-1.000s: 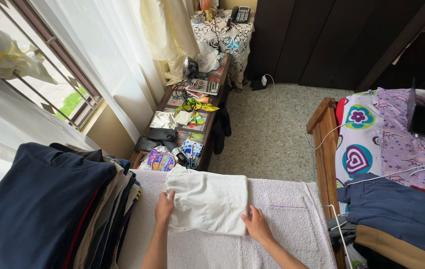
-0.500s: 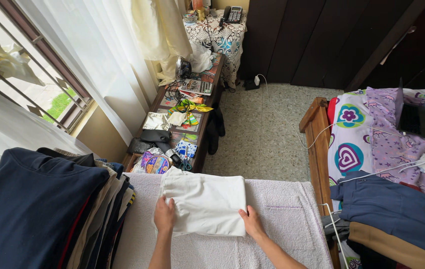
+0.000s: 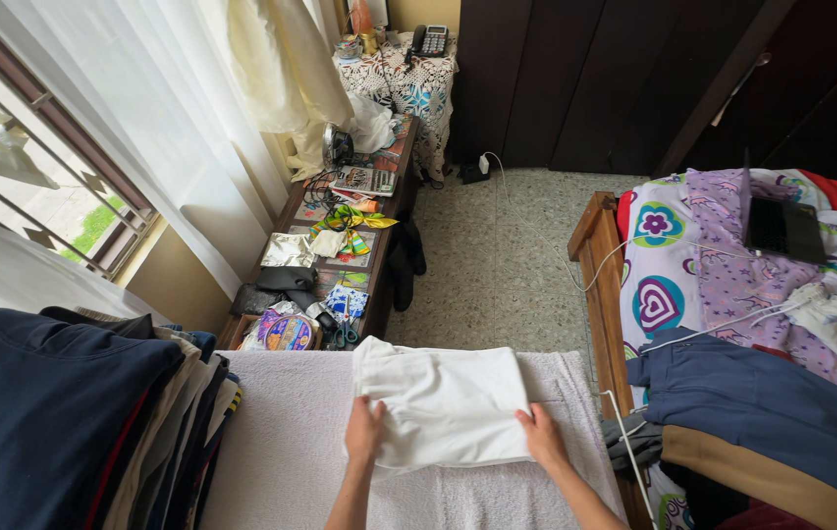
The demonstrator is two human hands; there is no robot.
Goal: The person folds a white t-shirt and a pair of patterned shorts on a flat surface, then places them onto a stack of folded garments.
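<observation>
Both hands lie flat with open grips, the left hand [image 3: 363, 432] and right hand [image 3: 542, 438] pressing the near corners of a folded white garment [image 3: 443, 402], smooth and rectangular, on the towel-covered surface [image 3: 286, 432], clothes stack [image 3: 55, 412] beside.

bare towel [image 3: 291, 442] leftward, clothes stack [image 3: 55, 412] beyond, bed frame [image 3: 600, 294] right
</observation>
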